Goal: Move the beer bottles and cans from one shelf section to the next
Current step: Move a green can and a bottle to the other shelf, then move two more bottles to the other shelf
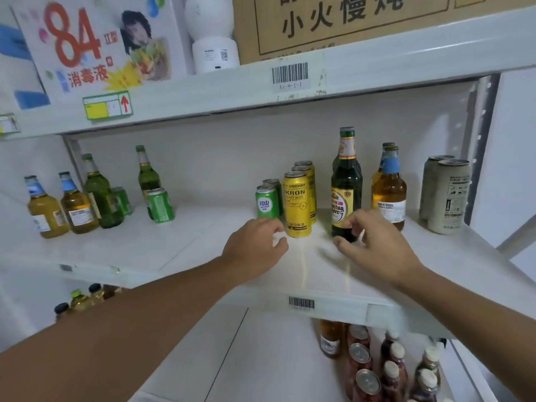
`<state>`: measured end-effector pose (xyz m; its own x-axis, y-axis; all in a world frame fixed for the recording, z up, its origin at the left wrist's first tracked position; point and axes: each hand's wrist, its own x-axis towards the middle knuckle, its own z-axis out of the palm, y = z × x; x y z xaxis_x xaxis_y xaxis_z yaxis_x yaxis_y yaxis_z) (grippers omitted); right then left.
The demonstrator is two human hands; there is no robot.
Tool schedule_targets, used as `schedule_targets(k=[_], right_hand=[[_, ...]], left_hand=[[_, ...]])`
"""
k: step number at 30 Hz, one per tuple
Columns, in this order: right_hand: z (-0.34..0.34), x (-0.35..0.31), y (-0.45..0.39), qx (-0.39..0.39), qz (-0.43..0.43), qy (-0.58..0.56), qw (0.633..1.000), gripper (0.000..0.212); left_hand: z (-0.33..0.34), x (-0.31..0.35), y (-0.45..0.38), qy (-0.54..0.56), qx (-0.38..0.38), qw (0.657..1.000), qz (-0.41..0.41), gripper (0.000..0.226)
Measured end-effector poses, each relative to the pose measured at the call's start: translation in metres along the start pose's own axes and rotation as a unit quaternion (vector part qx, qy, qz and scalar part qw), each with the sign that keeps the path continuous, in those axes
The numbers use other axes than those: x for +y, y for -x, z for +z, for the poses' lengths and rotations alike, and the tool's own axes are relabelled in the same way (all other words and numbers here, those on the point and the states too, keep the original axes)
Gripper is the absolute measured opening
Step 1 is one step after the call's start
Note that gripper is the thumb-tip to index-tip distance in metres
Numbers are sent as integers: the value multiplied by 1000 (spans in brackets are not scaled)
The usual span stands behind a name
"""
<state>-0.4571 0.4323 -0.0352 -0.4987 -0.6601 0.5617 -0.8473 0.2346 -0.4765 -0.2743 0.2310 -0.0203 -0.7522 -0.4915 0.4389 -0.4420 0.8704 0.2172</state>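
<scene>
On the left shelf section stand two amber bottles [62, 207], two green bottles [101, 195] and two green cans [160, 206]. Your left hand [256, 248] hovers over the shelf [185, 245] just before the small green can [267, 203] and yellow can [297, 208], fingers loosely curled, grasping nothing. Your right hand [377, 242] reaches beside the dark green bottle [346, 187], fingers spread, its grip released. Further right stand amber bottles [390, 190] and grey cans [448, 195]
</scene>
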Motion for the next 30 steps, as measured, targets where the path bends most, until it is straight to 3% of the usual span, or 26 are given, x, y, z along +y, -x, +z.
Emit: schedule_targets(k=[4, 11, 14, 18, 21, 30], right_hand=[[11, -36, 5, -69, -23, 24, 997, 41], [70, -137, -16, -92, -25, 17, 995, 71], [112, -197, -33, -106, -30, 11, 994, 57], [173, -283, -46, -101, -44, -32, 993, 67], [218, -336, -51, -92, -54, -56, 993, 63], [296, -424, -78, -131, -65, -79, 986, 71]], left_hand=[[-17, -26, 13, -7, 7, 999, -32, 42], [-83, -118, 55, -5, 37, 997, -64, 45], [-125, -174, 81, -11, 62, 994, -90, 46], [-174, -260, 123, -9, 80, 988, -131, 50], [-199, -322, 157, -1, 92, 980, -176, 52], [-227, -423, 193, 12, 111, 967, -230, 48]])
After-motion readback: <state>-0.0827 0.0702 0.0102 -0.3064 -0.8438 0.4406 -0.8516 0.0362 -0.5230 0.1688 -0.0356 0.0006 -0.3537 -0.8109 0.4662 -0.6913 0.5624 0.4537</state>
